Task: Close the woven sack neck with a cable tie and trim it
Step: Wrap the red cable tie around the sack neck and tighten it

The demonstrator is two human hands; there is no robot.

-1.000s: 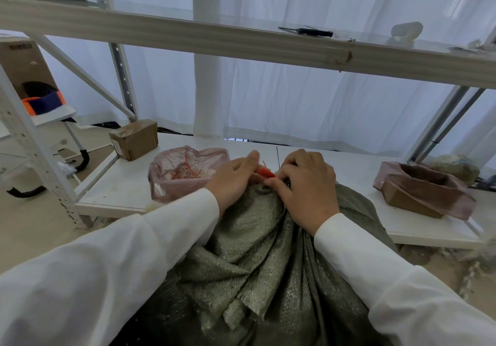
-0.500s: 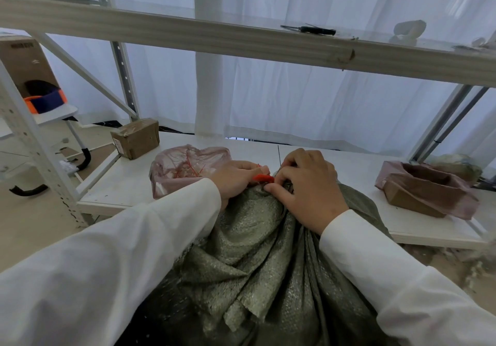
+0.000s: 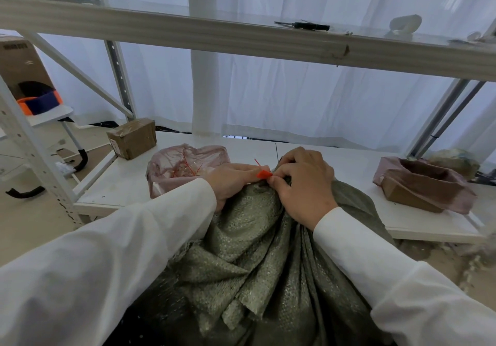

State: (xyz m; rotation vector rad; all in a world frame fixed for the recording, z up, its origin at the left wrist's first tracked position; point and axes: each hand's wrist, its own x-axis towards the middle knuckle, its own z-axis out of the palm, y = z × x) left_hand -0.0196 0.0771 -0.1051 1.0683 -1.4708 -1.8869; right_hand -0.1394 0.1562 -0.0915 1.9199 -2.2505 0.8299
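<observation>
Pinching the thin red plastic cable tie (image 3: 263, 175) mid-frame, both hands' fingers (image 3: 276, 182) hold it; the floppy olive woven sack (image 3: 257, 259) bunches easily, so I'd grip its neck.

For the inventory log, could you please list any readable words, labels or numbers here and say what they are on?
Large cardboard box, far left: dark print near its top, too blurred to read.
Small cardboard box on the shelf: a pale label, too small to read.
Nothing else carries legible text.

Coarse woven sack (image 3: 257, 259), faintly shiny; smooth plastic tie (image 3: 263, 175).
</observation>
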